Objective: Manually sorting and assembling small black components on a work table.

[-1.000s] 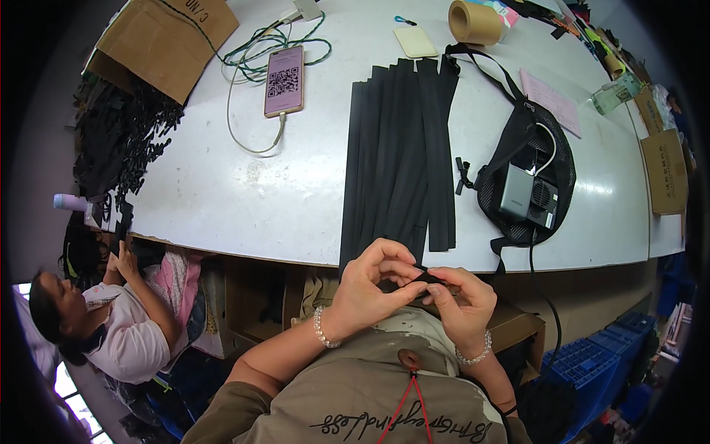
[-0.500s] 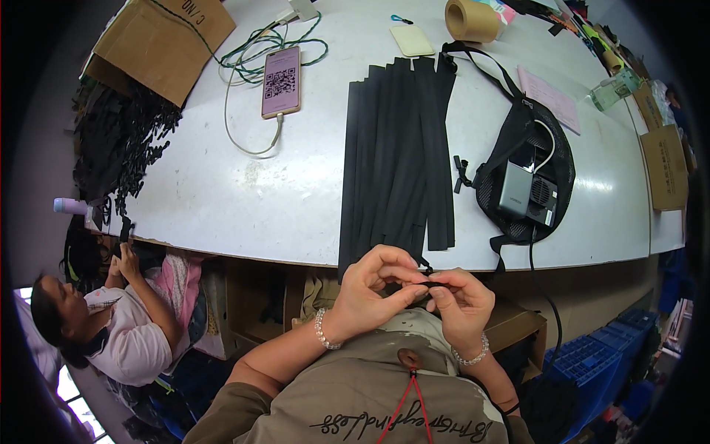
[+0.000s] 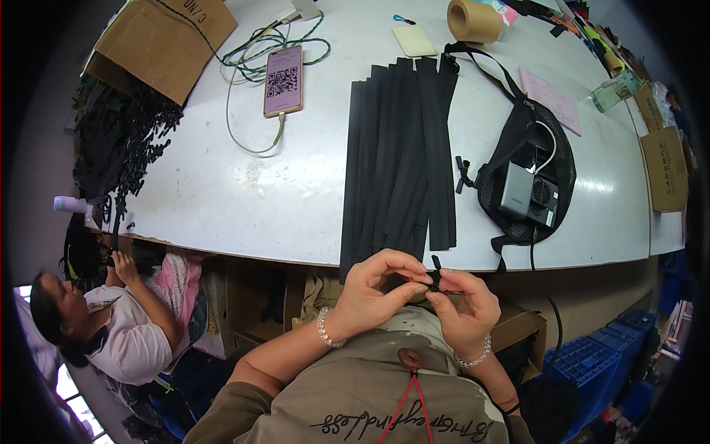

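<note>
My left hand (image 3: pixel 381 285) and my right hand (image 3: pixel 466 307) meet just off the table's near edge, both with thumb and fingers pinched. Between the fingertips is a small black tabbed piece (image 3: pixel 436 264), resembling a zipper pull; one end sticks up toward the table. My fingers hide most of it. Long flat black strips (image 3: pixel 403 148), which look like zipper tapes, lie side by side just beyond my hands, their near ends reaching the table edge. To the right of the strips lie a few loose black tabbed bits (image 3: pixel 464 175).
A black mesh bag (image 3: pixel 551 122) holds a grey device (image 3: pixel 518 191). A phone (image 3: pixel 283 81) lies on its cable, near a cardboard box (image 3: pixel 163 52) and a heap of black strips (image 3: pixel 122 140). Tape roll (image 3: pixel 473 21) stands behind. Another person (image 3: pixel 129 325) works at left.
The small black piece between my fingertips has turned from lying flat to pointing up. My hands have barely moved. The other person's hands have shifted down slightly, away from the heap.
</note>
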The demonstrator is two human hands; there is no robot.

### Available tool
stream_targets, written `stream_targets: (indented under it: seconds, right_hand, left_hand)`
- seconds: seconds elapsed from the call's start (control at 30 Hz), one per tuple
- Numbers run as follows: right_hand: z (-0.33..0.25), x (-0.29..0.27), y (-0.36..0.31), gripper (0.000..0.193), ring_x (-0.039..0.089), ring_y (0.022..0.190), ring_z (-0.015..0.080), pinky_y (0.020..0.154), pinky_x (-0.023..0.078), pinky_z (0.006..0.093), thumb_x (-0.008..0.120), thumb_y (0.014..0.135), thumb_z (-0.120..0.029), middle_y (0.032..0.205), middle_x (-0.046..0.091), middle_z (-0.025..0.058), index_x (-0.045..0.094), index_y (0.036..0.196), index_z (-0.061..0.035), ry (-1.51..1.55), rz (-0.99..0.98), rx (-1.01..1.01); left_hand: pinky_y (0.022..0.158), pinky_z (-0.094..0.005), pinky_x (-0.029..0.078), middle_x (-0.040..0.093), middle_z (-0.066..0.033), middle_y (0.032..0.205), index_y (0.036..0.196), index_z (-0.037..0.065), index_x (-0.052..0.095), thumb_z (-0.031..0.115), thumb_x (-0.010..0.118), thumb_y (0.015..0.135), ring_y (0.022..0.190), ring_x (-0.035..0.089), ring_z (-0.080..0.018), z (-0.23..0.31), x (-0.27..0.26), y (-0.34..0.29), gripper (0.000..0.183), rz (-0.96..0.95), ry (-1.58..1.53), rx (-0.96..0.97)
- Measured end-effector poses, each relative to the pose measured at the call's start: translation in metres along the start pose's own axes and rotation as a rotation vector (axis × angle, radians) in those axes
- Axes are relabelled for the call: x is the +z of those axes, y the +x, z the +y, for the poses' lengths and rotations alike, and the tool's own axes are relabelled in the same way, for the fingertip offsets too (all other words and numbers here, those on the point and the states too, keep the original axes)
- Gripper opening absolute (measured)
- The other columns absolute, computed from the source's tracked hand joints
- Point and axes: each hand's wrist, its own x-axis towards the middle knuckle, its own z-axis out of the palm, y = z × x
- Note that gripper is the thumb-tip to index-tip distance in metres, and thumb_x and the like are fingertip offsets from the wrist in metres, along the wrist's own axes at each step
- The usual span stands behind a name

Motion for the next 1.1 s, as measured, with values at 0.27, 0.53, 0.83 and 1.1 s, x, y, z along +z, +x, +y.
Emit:
stream_targets:
  seconds: [0.27,0.53,0.83,1.1]
  right_hand:
    - [0.002,-0.003,0.003,0.033,0.06,0.059,0.0182,0.057,0.048,0.027,0.074,0.067,0.003,0.071,0.062,0.0074,0.06,0.096,-0.0009,-0.131,-0.017,-0.148]
    - [-0.001,-0.005,0.008,0.031,0.06,0.061,0.0206,0.055,0.047,0.0274,0.075,0.065,0.002,0.072,0.061,0.0088,0.059,0.092,-0.0009,-0.232,-0.063,-0.303]
    - [0.004,-0.004,0.002,0.03,0.061,0.059,0.0188,0.056,0.047,0.0268,0.075,0.068,-0.002,0.072,0.063,0.0074,0.058,0.092,-0.0016,-0.154,-0.033,-0.164]
    - [0.016,-0.005,0.001,0.009,0.055,0.063,0.005,0.057,0.045,0.0184,0.065,0.08,-0.003,0.073,0.061,0.0023,0.059,0.084,0.0026,0.221,-0.116,0.408]
  left_hand:
    - [0.076,-0.026,0.052,0.06,-0.0092,0.091,0.094,-0.001,0.055,-0.009,0.061,0.077,0.085,0.063,-0.0156,-0.016,-0.004,-0.001,0.02,-0.015,0.008,0.146]
    - [0.074,-0.0259,0.051,0.062,-0.0101,0.088,0.093,0.0,0.055,-0.009,0.062,0.077,0.083,0.062,-0.0157,-0.016,-0.005,0.001,0.02,-0.03,0.02,0.19]
    - [0.071,-0.0258,0.049,0.062,-0.0083,0.088,0.096,0.001,0.064,-0.006,0.063,0.076,0.081,0.06,-0.015,-0.001,-0.009,0.01,0.021,-0.142,0.228,0.259]
    - [0.061,-0.0148,0.041,0.058,-0.0002,0.081,0.098,-0.001,0.063,-0.004,0.061,0.079,0.071,0.048,-0.002,0.001,-0.004,0.01,0.019,-0.033,0.058,-0.182]
